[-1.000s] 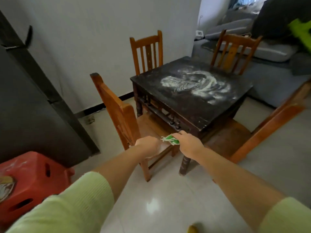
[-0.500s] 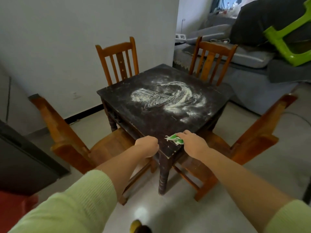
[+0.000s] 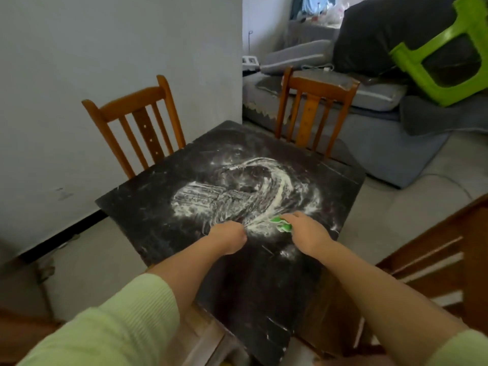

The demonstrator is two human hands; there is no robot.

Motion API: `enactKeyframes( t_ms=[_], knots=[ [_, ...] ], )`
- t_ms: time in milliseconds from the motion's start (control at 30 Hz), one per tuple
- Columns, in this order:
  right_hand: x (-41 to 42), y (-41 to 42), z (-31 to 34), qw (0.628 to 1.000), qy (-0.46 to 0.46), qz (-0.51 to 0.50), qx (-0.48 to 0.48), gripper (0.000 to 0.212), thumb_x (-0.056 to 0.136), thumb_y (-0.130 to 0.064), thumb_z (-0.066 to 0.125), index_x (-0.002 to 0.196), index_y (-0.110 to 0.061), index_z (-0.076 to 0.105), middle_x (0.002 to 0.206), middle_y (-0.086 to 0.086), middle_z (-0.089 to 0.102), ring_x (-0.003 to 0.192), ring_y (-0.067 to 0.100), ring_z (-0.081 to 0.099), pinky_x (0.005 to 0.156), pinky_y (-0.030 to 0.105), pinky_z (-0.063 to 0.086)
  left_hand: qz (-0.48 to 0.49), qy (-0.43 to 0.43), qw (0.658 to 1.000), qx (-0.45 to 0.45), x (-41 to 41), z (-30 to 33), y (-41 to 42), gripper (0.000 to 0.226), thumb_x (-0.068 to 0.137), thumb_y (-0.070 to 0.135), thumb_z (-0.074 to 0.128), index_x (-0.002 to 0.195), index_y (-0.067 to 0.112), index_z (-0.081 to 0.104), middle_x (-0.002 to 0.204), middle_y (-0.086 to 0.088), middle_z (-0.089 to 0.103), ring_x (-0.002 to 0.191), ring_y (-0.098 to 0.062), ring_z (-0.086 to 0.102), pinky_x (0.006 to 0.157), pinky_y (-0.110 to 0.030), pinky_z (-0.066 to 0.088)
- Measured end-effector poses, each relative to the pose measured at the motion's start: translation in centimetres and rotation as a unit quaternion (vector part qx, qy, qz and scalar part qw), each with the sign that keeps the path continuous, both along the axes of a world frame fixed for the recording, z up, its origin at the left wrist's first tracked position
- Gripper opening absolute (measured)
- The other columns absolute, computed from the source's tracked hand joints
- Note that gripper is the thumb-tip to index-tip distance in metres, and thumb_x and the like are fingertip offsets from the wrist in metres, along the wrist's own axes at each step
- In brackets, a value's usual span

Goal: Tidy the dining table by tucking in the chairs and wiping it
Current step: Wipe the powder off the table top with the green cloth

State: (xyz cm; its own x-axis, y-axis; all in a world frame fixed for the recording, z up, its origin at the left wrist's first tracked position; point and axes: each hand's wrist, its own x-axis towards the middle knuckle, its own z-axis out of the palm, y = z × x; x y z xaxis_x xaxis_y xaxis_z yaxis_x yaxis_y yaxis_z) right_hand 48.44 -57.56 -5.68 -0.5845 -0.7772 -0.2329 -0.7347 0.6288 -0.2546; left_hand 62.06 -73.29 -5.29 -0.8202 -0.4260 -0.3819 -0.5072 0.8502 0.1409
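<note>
A dark square dining table (image 3: 148, 210) carries a wide smear of white powder (image 3: 264, 188) across its middle. My right hand (image 3: 307, 233) grips a small green-and-white cloth (image 3: 283, 224) at the near edge of the powder. My left hand (image 3: 228, 235) hovers beside it over the table, fingers curled into a fist with nothing in it. Two wooden chairs stand tucked against the table: one at the far left side (image 3: 137, 122), one at the far right side (image 3: 314, 109). Another wooden chair (image 3: 435, 265) shows at the near right, and a wooden seat (image 3: 206, 336) peeks out below the near corner.
A grey sofa (image 3: 369, 133) with cushions and an upturned green plastic stool (image 3: 433, 64) stands behind the table on the right. A white wall (image 3: 105, 48) runs close along the left. Pale tiled floor (image 3: 87, 260) lies open at the left of the table.
I have stepped closer, so the table fills the view. Both hands moved from the near corner out over the tabletop, and the cloth now reaches the powder.
</note>
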Motion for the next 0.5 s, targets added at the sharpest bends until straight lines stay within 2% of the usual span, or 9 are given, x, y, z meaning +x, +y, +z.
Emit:
enactKeyframes(
  t_ms=[200, 267, 367, 433, 500],
  knots=[
    [-5.6, -2.3, -3.3, 0.998, -0.054, -0.027, 0.015, 0.055, 0.091, -0.003, 0.044, 0.14, -0.029, 0.037, 0.142, 0.005, 0.039, 0.115, 0.027, 0.051, 0.091, 0.04, 0.048, -0.039, -0.01, 0.999, 0.033, -6.2, -3.5, -3.3, 0.028, 0.096, 0.023, 0.038, 0.107, 0.006, 0.058, 0.115, -0.018, 0.059, 0.103, -0.036, 0.057, 0.081, -0.039, 0.046],
    [-8.8, -3.2, -4.0, 0.997, -0.07, -0.035, 0.0, 0.056, 0.09, 0.0, 0.041, 0.139, -0.029, 0.038, 0.139, 0.006, 0.041, 0.108, 0.029, 0.054, 0.089, 0.043, 0.049, -0.038, 0.016, 0.998, 0.046, -8.5, -5.1, -3.8, 0.029, 0.098, 0.027, 0.037, 0.113, 0.009, 0.055, 0.115, -0.016, 0.056, 0.106, -0.035, 0.055, 0.081, -0.04, 0.045],
    [-14.2, -5.0, -5.0, 0.995, -0.074, -0.054, -0.043, 0.058, 0.089, 0.004, 0.04, 0.138, -0.028, 0.041, 0.141, 0.007, 0.042, 0.11, 0.03, 0.055, 0.093, 0.043, 0.047, -0.036, 0.07, 0.996, 0.037, -11.8, -7.3, -4.7, 0.033, 0.099, 0.031, 0.036, 0.123, 0.014, 0.05, 0.118, -0.011, 0.052, 0.111, -0.031, 0.05, 0.084, -0.041, 0.044],
    [-18.5, -6.8, -5.6, 0.991, -0.077, -0.076, -0.078, 0.058, 0.088, 0.006, 0.042, 0.136, -0.026, 0.045, 0.138, 0.007, 0.045, 0.109, 0.029, 0.055, 0.095, 0.039, 0.046, -0.032, 0.104, 0.994, 0.017, -14.3, -9.0, -5.7, 0.041, 0.099, 0.034, 0.03, 0.133, 0.017, 0.045, 0.129, -0.008, 0.048, 0.12, -0.027, 0.045, 0.094, -0.04, 0.041],
    [-22.8, -8.6, -6.4, 0.986, -0.077, -0.095, -0.113, 0.057, 0.087, 0.008, 0.044, 0.135, -0.023, 0.047, 0.134, 0.007, 0.047, 0.107, 0.027, 0.056, 0.096, 0.038, 0.046, -0.022, 0.111, 0.994, -0.013, -16.7, -10.5, -6.9, 0.058, 0.095, 0.043, 0.011, 0.142, 0.02, 0.036, 0.145, -0.006, 0.037, 0.135, -0.025, 0.032, 0.11, -0.04, 0.027]
  ],
)
